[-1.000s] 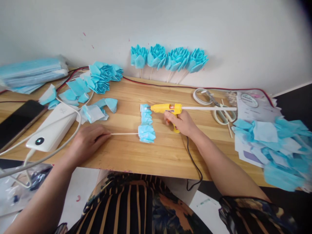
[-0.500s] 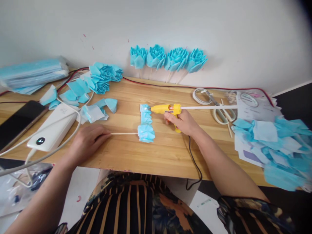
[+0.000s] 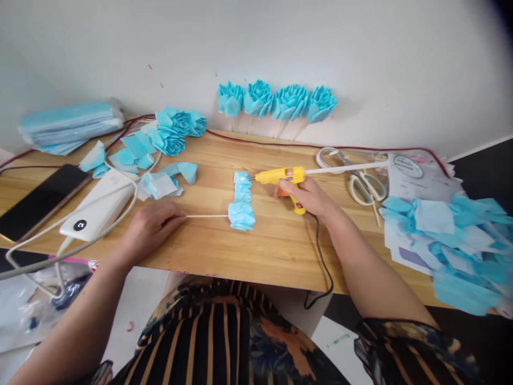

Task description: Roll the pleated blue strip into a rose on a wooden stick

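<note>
Resting on the table, my left hand pinches the end of a thin wooden stick. The stick's other end meets a folded light-blue bundle, from which a pleated blue strip runs away from me along the wood. My right hand is closed round a yellow glue gun, its nozzle pointing left at the strip's far end. A long white glue stick juts from the gun's back. The black cord hangs over the table's front edge.
Blue flowers on sticks lean on the wall. To the left are more flowers, cut pieces, a power bank and a phone. Scissors, tape and a pile of blue pieces lie right.
The glue gun has shifted slightly right, and its nozzle now sits at the strip's right edge with its rear tilted up a little. My left hand still holds the stick; the view has moved slightly.
</note>
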A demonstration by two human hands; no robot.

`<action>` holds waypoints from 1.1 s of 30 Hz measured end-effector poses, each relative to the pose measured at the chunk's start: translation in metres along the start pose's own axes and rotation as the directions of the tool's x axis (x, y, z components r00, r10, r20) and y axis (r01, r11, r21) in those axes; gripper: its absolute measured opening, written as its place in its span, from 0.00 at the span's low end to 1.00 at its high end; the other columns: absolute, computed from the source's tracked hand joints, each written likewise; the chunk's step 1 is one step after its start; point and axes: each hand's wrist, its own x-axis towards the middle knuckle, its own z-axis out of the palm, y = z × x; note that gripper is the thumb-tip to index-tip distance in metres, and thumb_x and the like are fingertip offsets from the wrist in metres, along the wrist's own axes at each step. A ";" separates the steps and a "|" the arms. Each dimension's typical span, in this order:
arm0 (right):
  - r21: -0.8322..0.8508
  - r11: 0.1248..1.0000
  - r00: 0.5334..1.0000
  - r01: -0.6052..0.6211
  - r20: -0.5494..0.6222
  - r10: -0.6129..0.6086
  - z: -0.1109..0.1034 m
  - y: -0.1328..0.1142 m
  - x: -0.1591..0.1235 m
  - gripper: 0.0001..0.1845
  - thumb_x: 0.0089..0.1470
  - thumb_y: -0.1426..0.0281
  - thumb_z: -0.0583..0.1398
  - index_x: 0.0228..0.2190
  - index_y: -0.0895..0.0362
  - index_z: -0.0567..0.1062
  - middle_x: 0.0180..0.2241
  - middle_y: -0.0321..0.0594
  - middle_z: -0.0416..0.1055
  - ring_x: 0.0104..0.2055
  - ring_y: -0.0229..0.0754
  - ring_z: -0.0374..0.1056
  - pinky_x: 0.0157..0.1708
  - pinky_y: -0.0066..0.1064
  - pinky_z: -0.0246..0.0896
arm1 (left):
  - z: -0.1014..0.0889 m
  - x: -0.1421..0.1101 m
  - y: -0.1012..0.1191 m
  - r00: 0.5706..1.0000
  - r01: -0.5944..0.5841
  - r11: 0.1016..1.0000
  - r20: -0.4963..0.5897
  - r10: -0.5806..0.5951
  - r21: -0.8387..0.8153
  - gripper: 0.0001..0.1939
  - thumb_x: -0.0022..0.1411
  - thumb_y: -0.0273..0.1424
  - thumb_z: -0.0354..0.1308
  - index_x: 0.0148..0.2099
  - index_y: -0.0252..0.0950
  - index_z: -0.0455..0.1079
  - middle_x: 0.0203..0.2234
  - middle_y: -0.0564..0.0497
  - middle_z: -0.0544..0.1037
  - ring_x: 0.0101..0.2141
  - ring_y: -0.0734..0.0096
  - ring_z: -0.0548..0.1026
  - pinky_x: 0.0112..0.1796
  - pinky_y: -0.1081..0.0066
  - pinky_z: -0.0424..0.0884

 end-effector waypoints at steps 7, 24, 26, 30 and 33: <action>0.291 0.956 0.998 -0.034 -0.048 0.051 0.004 0.005 0.006 0.36 0.51 0.35 0.63 0.28 0.58 0.79 0.29 0.46 0.79 0.28 0.39 0.70 0.22 0.28 0.61 | 0.001 0.001 -0.001 1.000 -0.005 1.000 -0.006 0.005 -0.003 0.15 0.76 0.39 0.54 0.37 0.37 0.73 0.31 0.52 0.77 0.33 0.67 0.75 0.37 0.69 0.67; 0.371 0.928 0.995 -0.017 -0.082 0.051 0.010 0.006 0.004 0.39 0.45 0.31 0.63 0.28 0.56 0.78 0.29 0.45 0.81 0.26 0.38 0.71 0.21 0.26 0.65 | 0.000 0.004 0.001 1.000 -0.012 1.000 -0.010 0.012 -0.025 0.15 0.75 0.38 0.54 0.36 0.37 0.72 0.30 0.51 0.77 0.32 0.67 0.75 0.36 0.69 0.67; 0.378 0.925 0.996 -0.016 -0.079 0.050 0.010 0.006 0.004 0.38 0.47 0.31 0.63 0.27 0.56 0.77 0.29 0.45 0.81 0.26 0.38 0.71 0.22 0.26 0.66 | 0.000 0.004 0.000 1.000 -0.009 1.000 -0.005 0.008 -0.024 0.15 0.75 0.38 0.54 0.36 0.37 0.72 0.30 0.51 0.77 0.33 0.67 0.75 0.36 0.69 0.66; 0.382 0.924 0.996 -0.020 -0.077 0.053 0.010 0.007 0.004 0.38 0.48 0.31 0.61 0.27 0.56 0.77 0.30 0.45 0.81 0.25 0.37 0.71 0.22 0.27 0.67 | 0.001 0.003 -0.001 1.000 0.024 1.000 0.000 -0.024 -0.018 0.17 0.75 0.41 0.53 0.36 0.37 0.73 0.30 0.51 0.77 0.32 0.66 0.75 0.36 0.69 0.66; 0.381 0.924 0.995 -0.024 -0.082 0.060 0.010 0.007 0.004 0.40 0.48 0.30 0.60 0.30 0.56 0.77 0.32 0.46 0.82 0.26 0.39 0.72 0.22 0.28 0.66 | 0.001 0.003 -0.001 0.999 0.046 0.999 -0.003 -0.046 -0.014 0.18 0.75 0.42 0.53 0.36 0.38 0.74 0.29 0.51 0.77 0.32 0.67 0.75 0.36 0.68 0.66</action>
